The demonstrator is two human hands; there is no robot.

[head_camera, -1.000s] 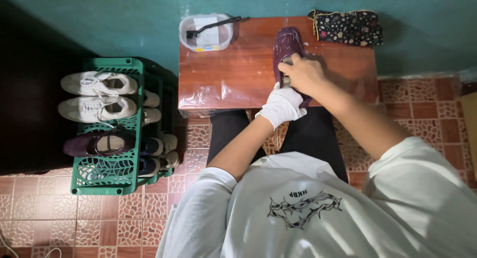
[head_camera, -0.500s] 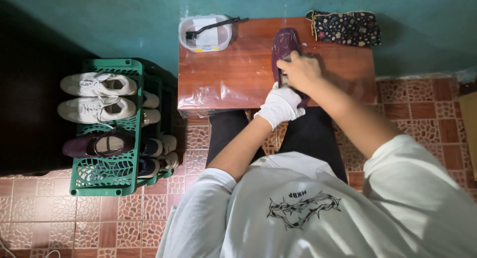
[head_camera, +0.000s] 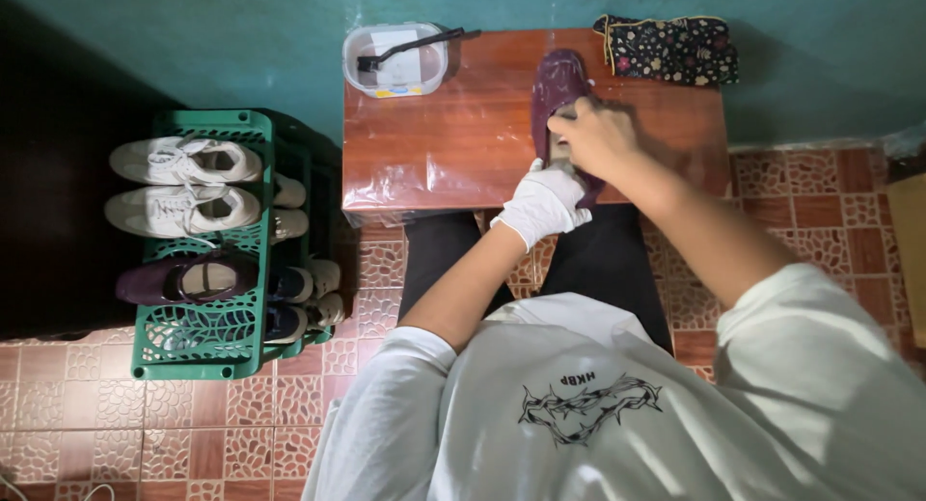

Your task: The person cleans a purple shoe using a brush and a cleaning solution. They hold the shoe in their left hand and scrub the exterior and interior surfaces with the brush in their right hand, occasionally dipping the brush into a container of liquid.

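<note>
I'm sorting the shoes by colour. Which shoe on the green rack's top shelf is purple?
The purple flat shoe, the one of three nearest the person; the two white sneakers lie beyond it.

Beyond my hands a teal painted wall (head_camera: 241, 38) runs behind the low reddish-brown wooden table (head_camera: 453, 125), which is covered in clear plastic film. Under me lies a floor of red-brown patterned tiles (head_camera: 810, 192). Off to my left hand's side, a green plastic lattice shoe rack (head_camera: 193, 337) stands against a dark shadowed area.
</note>
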